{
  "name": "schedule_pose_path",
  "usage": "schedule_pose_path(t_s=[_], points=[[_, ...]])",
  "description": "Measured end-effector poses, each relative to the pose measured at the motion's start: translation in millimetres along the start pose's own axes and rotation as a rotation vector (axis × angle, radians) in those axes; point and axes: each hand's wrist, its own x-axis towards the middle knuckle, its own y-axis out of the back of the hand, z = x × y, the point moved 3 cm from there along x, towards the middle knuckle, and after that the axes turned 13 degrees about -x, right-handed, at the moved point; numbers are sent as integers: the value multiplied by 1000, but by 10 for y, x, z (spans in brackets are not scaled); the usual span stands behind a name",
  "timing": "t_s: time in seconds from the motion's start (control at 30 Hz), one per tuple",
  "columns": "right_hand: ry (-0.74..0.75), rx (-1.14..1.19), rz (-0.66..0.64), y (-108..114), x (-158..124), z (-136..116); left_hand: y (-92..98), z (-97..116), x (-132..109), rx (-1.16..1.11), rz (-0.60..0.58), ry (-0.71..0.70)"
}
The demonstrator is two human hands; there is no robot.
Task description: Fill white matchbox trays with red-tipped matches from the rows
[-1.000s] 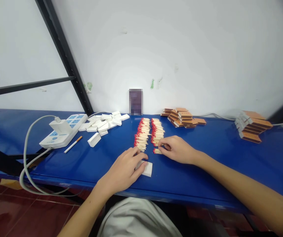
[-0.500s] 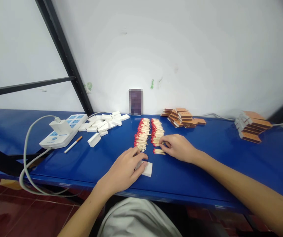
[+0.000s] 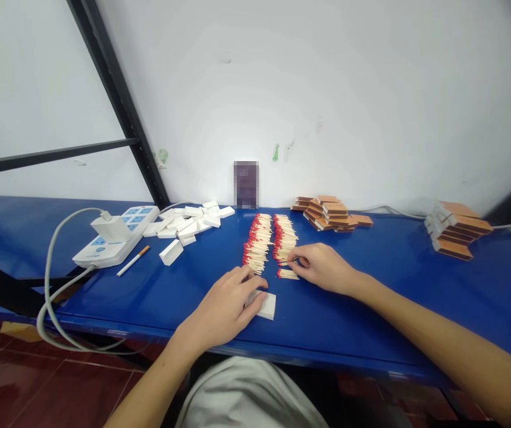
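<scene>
Matches are best picked singly from the right-hand row (image 3: 285,238), touched by the nearly closed right fingers (image 3: 297,274) (any hold cannot be told), while the white tray (image 3: 267,307) is steadied beneath the left hand's (image 3: 226,304) loosely parted fingers.

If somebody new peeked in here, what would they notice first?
Probably the two rows of red-tipped matches in the middle of the blue table. The right hand is at the near end of the right row, and the left hand partly covers a flat white piece. Farther back, white boxes are heaped on the left and orange-brown boxes on the right.
</scene>
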Motion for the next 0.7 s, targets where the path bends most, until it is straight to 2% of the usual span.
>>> schedule_pose_path(t_s=[0.2,0.7], points=[[-28,109,-18,1,-1,-7,0,-6,-4,2,-9,12],[18,49,4,-2,-3,-9,-8,-9,-2,-2,-5,6]])
